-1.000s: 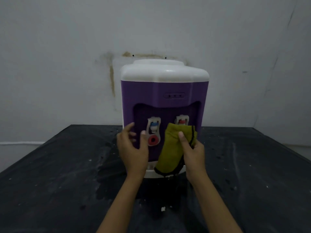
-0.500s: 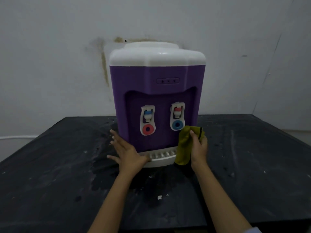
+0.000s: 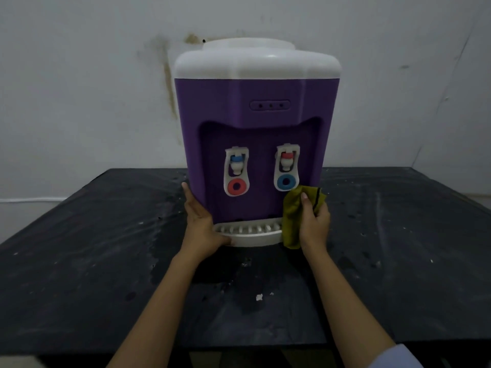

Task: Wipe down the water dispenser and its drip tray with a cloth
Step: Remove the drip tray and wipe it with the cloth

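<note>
A purple water dispenser (image 3: 255, 102) with a white top stands on a black table (image 3: 79, 274). Two white taps sit in its recessed front. A white slotted drip tray (image 3: 252, 232) juts out at its base. My left hand (image 3: 199, 224) lies flat against the dispenser's lower left side, thumb at the tray's left end. My right hand (image 3: 313, 221) holds an olive-green cloth (image 3: 292, 216) pressed against the dispenser's lower right corner, beside the tray's right end.
The tabletop is scuffed, with a damp dark patch in front of the dispenser and a small white scrap (image 3: 259, 297) near the front. A stained white wall (image 3: 79, 88) stands close behind the dispenser. The table's front edge runs just below my forearms.
The cloth has come off the tap recess and down to the lower right corner. My left hand dropped from the left tap to the dispenser's base. The view has drawn closer.
</note>
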